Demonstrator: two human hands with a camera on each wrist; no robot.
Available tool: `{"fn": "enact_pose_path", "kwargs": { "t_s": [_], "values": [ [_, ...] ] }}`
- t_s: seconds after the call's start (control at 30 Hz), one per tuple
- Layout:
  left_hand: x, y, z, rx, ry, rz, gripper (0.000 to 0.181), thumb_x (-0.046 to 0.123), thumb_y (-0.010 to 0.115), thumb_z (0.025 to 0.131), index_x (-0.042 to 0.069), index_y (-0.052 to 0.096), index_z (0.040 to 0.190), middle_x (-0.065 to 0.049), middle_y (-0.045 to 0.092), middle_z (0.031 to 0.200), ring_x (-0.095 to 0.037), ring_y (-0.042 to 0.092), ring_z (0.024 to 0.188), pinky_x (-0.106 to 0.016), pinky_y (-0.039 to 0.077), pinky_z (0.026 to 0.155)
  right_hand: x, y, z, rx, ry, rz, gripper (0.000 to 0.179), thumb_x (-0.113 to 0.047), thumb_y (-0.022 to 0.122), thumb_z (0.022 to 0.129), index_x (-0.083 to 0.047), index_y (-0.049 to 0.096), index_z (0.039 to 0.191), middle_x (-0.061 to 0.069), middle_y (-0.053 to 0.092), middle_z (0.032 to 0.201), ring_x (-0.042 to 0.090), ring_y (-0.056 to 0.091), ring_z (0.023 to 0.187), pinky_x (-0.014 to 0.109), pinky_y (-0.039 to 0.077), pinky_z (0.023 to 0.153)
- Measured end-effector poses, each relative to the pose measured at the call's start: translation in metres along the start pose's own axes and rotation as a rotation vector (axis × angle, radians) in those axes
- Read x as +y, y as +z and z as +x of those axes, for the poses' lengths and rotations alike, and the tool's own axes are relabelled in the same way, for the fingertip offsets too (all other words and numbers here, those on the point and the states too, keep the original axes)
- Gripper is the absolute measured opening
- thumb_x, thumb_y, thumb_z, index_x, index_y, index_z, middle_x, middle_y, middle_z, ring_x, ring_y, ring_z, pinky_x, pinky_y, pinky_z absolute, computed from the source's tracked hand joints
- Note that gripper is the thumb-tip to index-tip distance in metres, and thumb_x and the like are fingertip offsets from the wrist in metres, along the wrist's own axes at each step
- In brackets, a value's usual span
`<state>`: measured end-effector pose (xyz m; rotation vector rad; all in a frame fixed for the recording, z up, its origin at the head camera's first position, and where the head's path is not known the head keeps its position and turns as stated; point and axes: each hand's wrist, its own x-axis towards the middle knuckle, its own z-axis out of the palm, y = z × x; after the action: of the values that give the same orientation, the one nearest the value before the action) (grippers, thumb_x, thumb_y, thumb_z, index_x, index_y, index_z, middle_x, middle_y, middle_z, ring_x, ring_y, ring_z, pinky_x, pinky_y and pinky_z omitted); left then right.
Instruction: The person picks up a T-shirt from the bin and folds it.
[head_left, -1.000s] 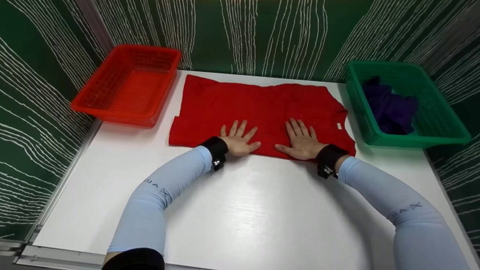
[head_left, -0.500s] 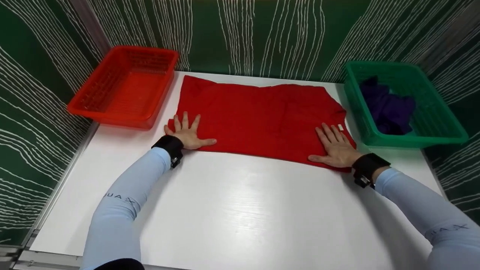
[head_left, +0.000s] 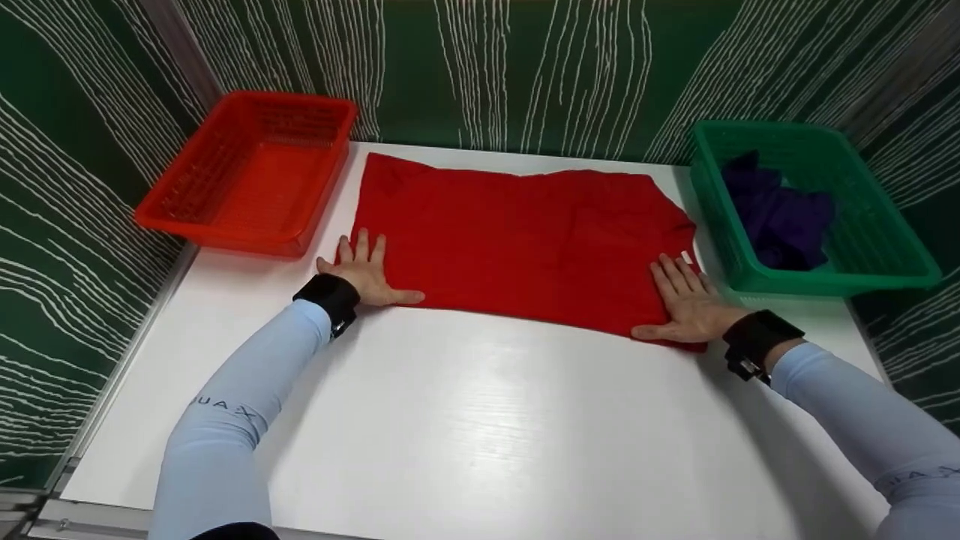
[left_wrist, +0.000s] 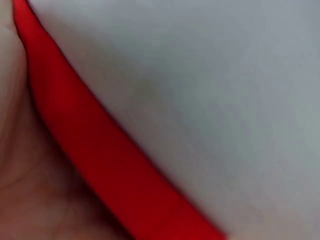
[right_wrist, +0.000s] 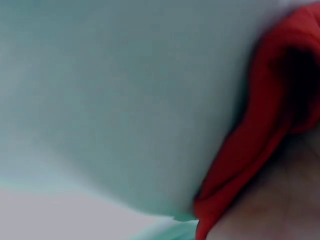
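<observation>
A red garment, folded into a broad flat shape with a small white tag at its right end, lies on the white table. My left hand rests with spread, straight fingers on its near left corner. On the near right corner lies my right hand, fingers straight and pointing away, thumb out to the left. In the left wrist view the red cloth runs along the palm. The right wrist view has a rolled edge of red cloth beside the palm.
At the back left stands a red plastic basket with nothing visible inside. A green basket at the back right holds a crumpled purple cloth. Green walls with white streaks enclose the back and sides.
Both hands have slid apart from the middle of the garment, the left hand to the left corner and the right hand to the right corner. The garment's near edge looks straighter.
</observation>
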<state>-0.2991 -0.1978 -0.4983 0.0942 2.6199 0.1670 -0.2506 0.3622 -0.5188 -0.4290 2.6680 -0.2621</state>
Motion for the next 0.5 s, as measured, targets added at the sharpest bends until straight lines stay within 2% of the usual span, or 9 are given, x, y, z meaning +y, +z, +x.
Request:
{"fn": "enact_pose_path", "kwargs": {
  "t_s": [0.1,0.23,0.4,0.5],
  "values": [
    [0.003,0.001,-0.009,0.023,0.014,0.065,0.141,0.090,0.063,0.085,0.010,-0.001,0.181,-0.025,-0.009,0.189,-0.055,-0.004,0.175,-0.085,0.002,0.134,-0.004,0.001,-0.007,-0.015,0.006,-0.014,0.143,-0.079,0.072,0.091,0.008,-0.004,0.175,0.033,-0.011,0.185,0.060,-0.011,0.170,0.084,-0.003,0.134],
    [0.008,0.004,-0.027,0.049,0.044,0.167,0.139,0.087,0.063,0.088,0.000,0.005,0.179,-0.031,0.000,0.188,-0.056,0.002,0.175,-0.080,0.004,0.138,-0.009,0.005,-0.017,-0.027,0.005,-0.023,0.145,-0.079,0.074,0.089,0.009,-0.003,0.175,0.034,-0.010,0.185,0.061,-0.011,0.170,0.084,-0.001,0.134],
    [0.016,0.007,-0.045,0.069,0.049,0.310,0.139,0.090,0.062,0.088,-0.006,0.014,0.177,-0.036,0.014,0.184,-0.058,0.015,0.173,-0.079,0.017,0.137,-0.015,0.009,-0.030,-0.044,0.009,-0.032,0.146,-0.079,0.075,0.089,0.009,-0.002,0.175,0.034,-0.008,0.185,0.061,-0.011,0.171,0.086,0.003,0.133],
    [0.021,0.007,-0.051,0.082,0.046,0.360,0.140,0.091,0.064,0.086,-0.008,0.020,0.175,-0.038,0.022,0.182,-0.058,0.022,0.171,-0.077,0.026,0.135,-0.019,0.008,-0.036,-0.057,0.021,-0.044,0.145,-0.080,0.074,0.089,0.008,-0.002,0.176,0.034,-0.007,0.186,0.061,-0.009,0.170,0.089,0.004,0.130]
  ]
}}
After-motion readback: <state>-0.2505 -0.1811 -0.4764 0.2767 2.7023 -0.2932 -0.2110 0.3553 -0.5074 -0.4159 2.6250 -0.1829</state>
